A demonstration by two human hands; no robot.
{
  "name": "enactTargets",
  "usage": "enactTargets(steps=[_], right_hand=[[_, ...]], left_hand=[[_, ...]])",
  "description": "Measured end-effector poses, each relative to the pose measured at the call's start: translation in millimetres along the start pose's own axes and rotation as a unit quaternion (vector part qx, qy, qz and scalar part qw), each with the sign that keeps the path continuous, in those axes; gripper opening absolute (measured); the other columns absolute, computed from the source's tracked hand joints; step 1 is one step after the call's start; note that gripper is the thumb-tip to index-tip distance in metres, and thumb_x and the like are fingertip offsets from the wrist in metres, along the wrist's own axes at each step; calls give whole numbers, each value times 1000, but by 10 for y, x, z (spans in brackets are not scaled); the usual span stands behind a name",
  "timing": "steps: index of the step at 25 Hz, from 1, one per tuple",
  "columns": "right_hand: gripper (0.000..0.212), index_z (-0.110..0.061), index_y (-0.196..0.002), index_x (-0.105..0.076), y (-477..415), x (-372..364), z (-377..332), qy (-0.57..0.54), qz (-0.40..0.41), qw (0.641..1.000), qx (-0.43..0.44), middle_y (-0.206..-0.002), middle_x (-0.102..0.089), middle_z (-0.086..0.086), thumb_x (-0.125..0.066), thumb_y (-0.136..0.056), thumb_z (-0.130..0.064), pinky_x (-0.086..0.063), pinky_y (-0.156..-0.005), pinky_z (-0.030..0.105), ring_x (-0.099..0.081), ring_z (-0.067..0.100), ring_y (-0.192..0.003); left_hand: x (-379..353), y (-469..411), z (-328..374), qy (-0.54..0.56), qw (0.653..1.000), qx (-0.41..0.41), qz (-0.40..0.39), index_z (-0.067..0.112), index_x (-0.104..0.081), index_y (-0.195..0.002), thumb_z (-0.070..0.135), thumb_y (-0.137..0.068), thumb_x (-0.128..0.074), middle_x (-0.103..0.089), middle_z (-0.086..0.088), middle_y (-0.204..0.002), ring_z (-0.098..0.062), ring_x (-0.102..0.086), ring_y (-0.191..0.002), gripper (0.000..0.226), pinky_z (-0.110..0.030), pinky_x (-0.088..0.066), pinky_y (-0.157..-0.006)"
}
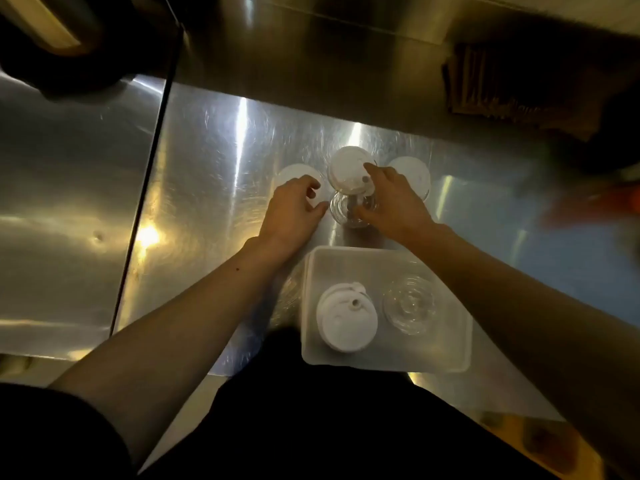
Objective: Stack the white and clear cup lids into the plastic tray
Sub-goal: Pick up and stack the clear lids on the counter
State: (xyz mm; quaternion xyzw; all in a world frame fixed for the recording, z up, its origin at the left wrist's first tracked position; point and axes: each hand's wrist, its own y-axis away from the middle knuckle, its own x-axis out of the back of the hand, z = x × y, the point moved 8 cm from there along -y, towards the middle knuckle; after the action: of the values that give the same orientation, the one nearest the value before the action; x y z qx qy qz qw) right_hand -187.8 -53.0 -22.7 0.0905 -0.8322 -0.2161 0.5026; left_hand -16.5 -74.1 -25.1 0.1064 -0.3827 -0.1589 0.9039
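Work surface: brushed stainless steel counter (214,157), scuffed with fine swirl marks and carrying bright light reflections to the left of the hands. A dark seam (145,202) runs diagonally across the steel, left of the left hand, dividing the counter from an adjoining steel panel (69,174). Beyond the hands, a raised steel ledge (311,64) spans the far side. A dark, rounded object (69,64) sits at far left beyond the left hand; identity unclear. A brown ribbed item (512,88) lies far right, beyond the right hand. An orange blur (595,206) appears right of the right hand, unidentifiable.
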Motion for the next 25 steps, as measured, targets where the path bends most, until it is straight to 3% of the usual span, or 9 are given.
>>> enactTargets(steps=[4, 8, 12, 14, 16, 18, 20, 23, 25], right_hand=[[66, -18, -146, -34, -16, -21, 95, 29, 3, 999, -18, -143, -48, 16, -66, -89, -35, -43, -108, 49, -48, 35, -129], [65, -17, -145, -34, -41, -48, 146, 4, -1, 999, -34, -137, -54, 17, -65, -90, -32, -46, -104, 48, -54, 35, -122], [67, -14, -147, -35, -62, -59, 228, -51, 6, 997, -63, -137, -57, 16, -68, -89, -24, -46, -107, 48, -56, 34, -124], [63, -14, -145, -38, -65, -52, 274, -72, 12, 995, -73, -139, -57, 14, -67, -90, -23, -45, -108, 47, -56, 32, -125], [58, -14, -143, -43, -57, -15, 290, -92, 24, 993, -75, -138, -58, 13, -66, -90, -22, -45, -108, 45, -57, 31, -123], [55, -15, -141, -48, -27, 48, 314, -125, 40, 988, -81, -136, -59, 11, -66, -90, -20, -47, -106, 43, -58, 29, -121], [52, -16, -139, -50, 24, 120, 341, -156, 53, 983, -85, -134, -60, 9, -67, -89, -20, -47, -105, 41, -59, 26, -119], [45, -15, -135, -54, 136, 294, 391, -195, 79, 974, -81, -132, -62, 7, -65, -91, -19, -49, -100, 34, -61, 18, -110], [42, -14, -134, -55, 227, 421, 459, -216, 102, 968, -78, -132, -61, 7, -63, -92, -16, -50, -89, 24, -58, 12, -101]], left_hand=[[-149, -38, 91, 23, 999, 15, -36, 12, -57, -129, 27, -87, -68, -66, -10, -121, -23, -67, -100, 46, -37, -54, -94], [-278, -50, 149, 30, 997, 6, -64, 11, -57, -129, 20, -85, -68, -67, -12, -120, -24, -65, -106, 46, -32, -49, -92], [-364, -60, 112, 44, 996, 38, -62, 12, -53, -129, 20, -85, -69, -67, -12, -121, -13, -59, -91, 48, -23, -41, -82], [-376, -73, 128, 42, 997, 40, -57, 11, -52, -131, 21, -85, -70, -67, -12, -121, -19, -63, -98, 50, -26, -45, -87], [-361, -93, 144, 44, 997, 36, -44, 11, -53, -131, 23, -84, -70, -67, -11, -119, -25, -65, -104, 51, -39, -51, -97], [-344, -104, 164, 44, 998, 31, -32, 12, -53, -133, 24, -84, -70, -67, -10, -119, -24, -66, -102, 52, -44, -52, -98], [-318, -115, 195, 48, 998, 23, -24, 14, -54, -133, 26, -84, -70, -66, -9, -120, -21, -66, -100, 53, -41, -53, -95], [-288, -144, 344, 54, 998, 1, -17, 16, -55, -131, 26, -84, -70, -65, -7, -122, -11, -60, -93, 50, -25, -50, -87], [-315, -170, 478, 46, 999, -14, -18, 17, -56, -130, 27, -85, -70, -64, -6, -123, -8, -57, -94, 48, -16, -45, -81]])
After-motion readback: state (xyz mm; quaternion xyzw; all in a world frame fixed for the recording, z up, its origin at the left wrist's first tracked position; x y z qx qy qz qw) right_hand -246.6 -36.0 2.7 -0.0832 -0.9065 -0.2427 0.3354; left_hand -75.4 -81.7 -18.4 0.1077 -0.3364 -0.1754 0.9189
